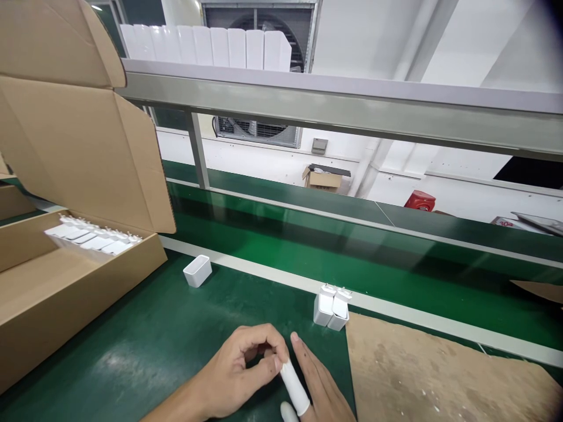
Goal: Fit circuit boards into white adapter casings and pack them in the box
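At the front edge of the green work surface, my left hand pinches the tip of a white finger cot between thumb and forefinger. The cot sleeves one finger of my right hand, whose other fingers stretch out flat with nothing in them. A second pale covered fingertip shows below, cut by the frame's bottom. Beyond my hands, two small white boxes with white pieces in their tops stand side by side, touching. Further left, a lone white open-topped box sits on the surface.
An open cardboard carton on the left holds a row of white boxes. To the right lies a worn brown board. A green conveyor belt runs behind, below a raised shelf bearing white boxes.
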The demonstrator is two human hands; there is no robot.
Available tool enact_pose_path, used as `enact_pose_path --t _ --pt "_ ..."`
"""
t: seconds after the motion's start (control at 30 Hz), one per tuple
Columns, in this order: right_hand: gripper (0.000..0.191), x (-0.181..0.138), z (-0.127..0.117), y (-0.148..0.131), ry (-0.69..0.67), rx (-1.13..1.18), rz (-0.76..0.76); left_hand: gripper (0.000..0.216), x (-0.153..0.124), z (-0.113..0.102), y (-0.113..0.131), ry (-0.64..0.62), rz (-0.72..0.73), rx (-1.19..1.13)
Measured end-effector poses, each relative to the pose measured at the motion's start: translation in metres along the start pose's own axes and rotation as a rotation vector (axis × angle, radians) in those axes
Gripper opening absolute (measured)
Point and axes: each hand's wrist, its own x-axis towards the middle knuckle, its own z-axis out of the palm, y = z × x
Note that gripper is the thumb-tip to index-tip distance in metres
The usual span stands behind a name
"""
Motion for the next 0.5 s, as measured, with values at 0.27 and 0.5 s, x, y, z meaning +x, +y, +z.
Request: enact_pose_path --t 0.27,0.5 --pt "0.086 0.0000 0.0020 0.0010 0.039 -0.029 -0.030 0.032 -0.0018 0.0017 0.0057 -0.032 -0.080 -0.003" --pt "0.088 -0.0015 0.0025 -0.0003 0.033 -0.033 -0.005 0.030 -0.0027 0.0003 0.0015 -0.031 -0.041 -0.022"
